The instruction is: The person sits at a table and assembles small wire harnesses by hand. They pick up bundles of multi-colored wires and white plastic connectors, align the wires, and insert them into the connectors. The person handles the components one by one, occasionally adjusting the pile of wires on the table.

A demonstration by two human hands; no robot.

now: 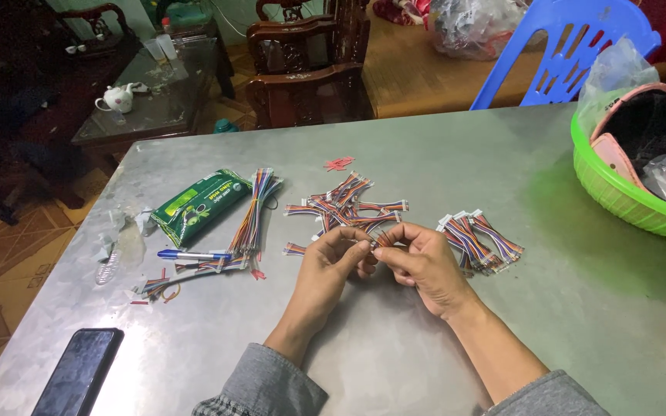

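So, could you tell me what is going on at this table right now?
A person's left hand and right hand pinch a short multicoloured wire harness together above a metal table. A loose pile of harnesses lies just beyond, and a neater bunch sits beside the right hand.

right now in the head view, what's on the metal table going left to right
phone → pen → left hand → right hand, both pinching one small cable between them → sorted cable bundle → green basket
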